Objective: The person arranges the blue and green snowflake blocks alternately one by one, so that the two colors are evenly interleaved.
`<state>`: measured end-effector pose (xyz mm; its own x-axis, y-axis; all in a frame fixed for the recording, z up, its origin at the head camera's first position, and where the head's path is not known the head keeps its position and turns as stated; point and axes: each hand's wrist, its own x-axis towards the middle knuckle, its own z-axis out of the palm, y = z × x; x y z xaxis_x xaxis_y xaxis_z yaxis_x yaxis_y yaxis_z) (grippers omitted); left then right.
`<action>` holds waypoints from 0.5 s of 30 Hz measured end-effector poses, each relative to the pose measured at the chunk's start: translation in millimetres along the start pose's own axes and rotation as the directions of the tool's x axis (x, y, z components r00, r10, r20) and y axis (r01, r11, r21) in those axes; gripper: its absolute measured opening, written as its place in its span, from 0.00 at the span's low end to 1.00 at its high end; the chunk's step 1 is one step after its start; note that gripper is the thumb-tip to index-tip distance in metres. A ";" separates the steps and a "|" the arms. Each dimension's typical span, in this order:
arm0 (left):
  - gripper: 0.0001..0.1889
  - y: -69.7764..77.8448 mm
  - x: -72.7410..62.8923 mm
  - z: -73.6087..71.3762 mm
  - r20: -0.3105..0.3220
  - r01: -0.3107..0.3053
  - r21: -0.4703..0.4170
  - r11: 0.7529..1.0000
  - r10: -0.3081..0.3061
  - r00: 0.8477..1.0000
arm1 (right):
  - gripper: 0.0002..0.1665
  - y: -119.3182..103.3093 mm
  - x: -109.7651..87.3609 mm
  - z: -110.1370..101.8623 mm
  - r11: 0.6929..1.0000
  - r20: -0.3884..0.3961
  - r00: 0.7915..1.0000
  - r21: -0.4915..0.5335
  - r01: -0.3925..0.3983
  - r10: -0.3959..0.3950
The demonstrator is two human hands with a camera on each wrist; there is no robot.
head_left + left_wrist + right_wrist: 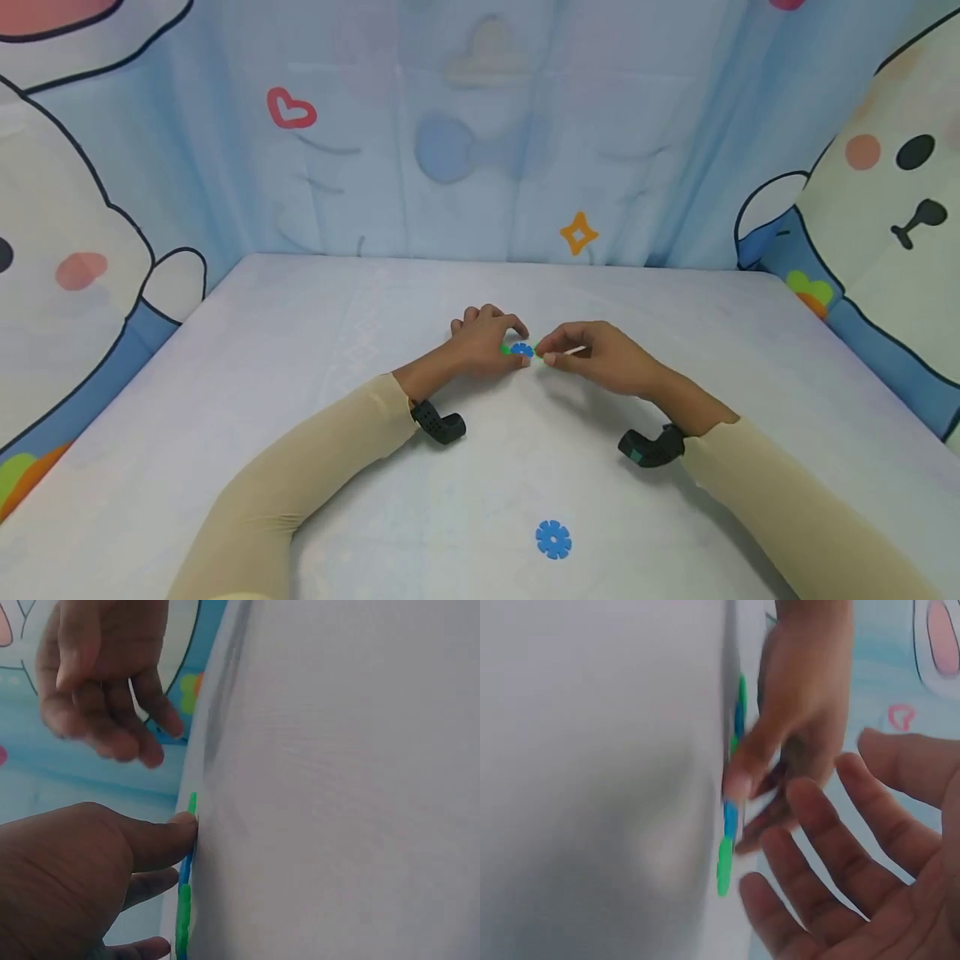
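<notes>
A low chain of joined plastic snowflake discs, blue and green, lies close to the cloth. My left hand [482, 346] holds the chain at a blue snowflake disc [522, 350], thumb on the near side and fingers on the far side. In the right wrist view a green snowflake disc [724, 866] sticks out past the left thumb at the chain's end. My right hand [609, 357] hovers at that end. Its fingers [821, 862] are spread and loosely bent in the right wrist view, with nothing between them. Part of the chain is hidden behind the left hand.
A loose blue snowflake disc [553, 540] lies near the front of the white-covered table [360, 508]. Dark bands with cameras [441, 423] are on both wrists. A printed light-blue curtain [360, 192] hangs behind the table.
</notes>
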<state>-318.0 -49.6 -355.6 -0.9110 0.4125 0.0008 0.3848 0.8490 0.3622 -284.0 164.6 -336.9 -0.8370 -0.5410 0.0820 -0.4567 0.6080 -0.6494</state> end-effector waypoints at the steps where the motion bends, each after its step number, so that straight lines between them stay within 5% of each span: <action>1: 0.24 1.8 1.3 0.3 0.000 0.000 0.004 1.000 0.000 1.000 | 0.15 -5.2 -6.8 2.0 1.000 0.043 0.999 -0.002 0.020 -0.020; 10: 0.24 11.9 6.1 6.7 0.019 0.007 -0.003 1.000 -0.007 1.000 | 0.13 -55.1 -71.4 26.8 0.994 0.345 0.935 -0.029 0.104 -0.088; 15: 0.23 15.8 7.5 8.9 -0.015 -0.008 -0.022 1.000 0.008 1.000 | 0.13 -72.1 -87.5 31.9 0.986 0.420 0.897 -0.027 0.163 -0.137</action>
<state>-317.4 -30.2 -358.2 -0.9100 0.4143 0.0173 0.3888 0.8380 0.3828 -168.2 149.6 -321.4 -0.5618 -0.8126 -0.1553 -0.5951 0.5274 -0.6064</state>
